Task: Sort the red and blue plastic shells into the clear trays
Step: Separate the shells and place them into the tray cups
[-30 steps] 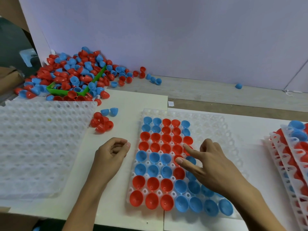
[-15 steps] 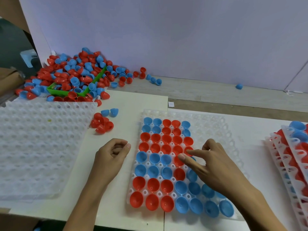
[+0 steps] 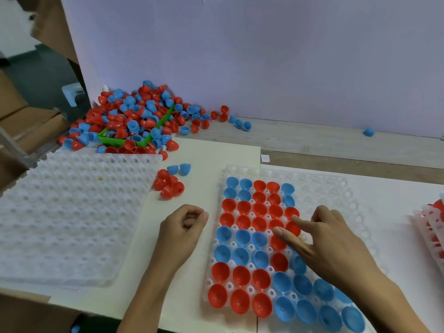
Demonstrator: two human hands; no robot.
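Nothing is gripped by either hand. Right hand (image 3: 329,246) is spread over the clear tray (image 3: 319,186), its fingers (image 3: 283,233) straight, two fingertips laid on a red shell (image 3: 293,228) seated in the fifth column of the tray. Whether that shell is pressed or only touched cannot be told. Left hand (image 3: 183,228) is rested on the white board (image 3: 211,152) just beside the tray's left edge, fingers loosely curled toward the thumb, with nothing seen inside.

Tray noted as partly filled: red and blue shells are seated open side up in its left columns, in blocks of colour; right columns are bare cups. A blue block is partly hidden under the right wrist.

A small cluster of loose red shells (image 3: 169,185) and two blue shells (image 3: 179,168) is seen on the board between the trays. A second tray, white and unfilled (image 3: 67,212), is laid to the left. Behind it, a large heap of mixed shells (image 3: 134,116) is piled against the wall around a green bin (image 3: 113,140). Stacked filled trays (image 3: 432,227) are glimpsed at the right edge. One stray blue shell (image 3: 368,132) is seen by the wall.
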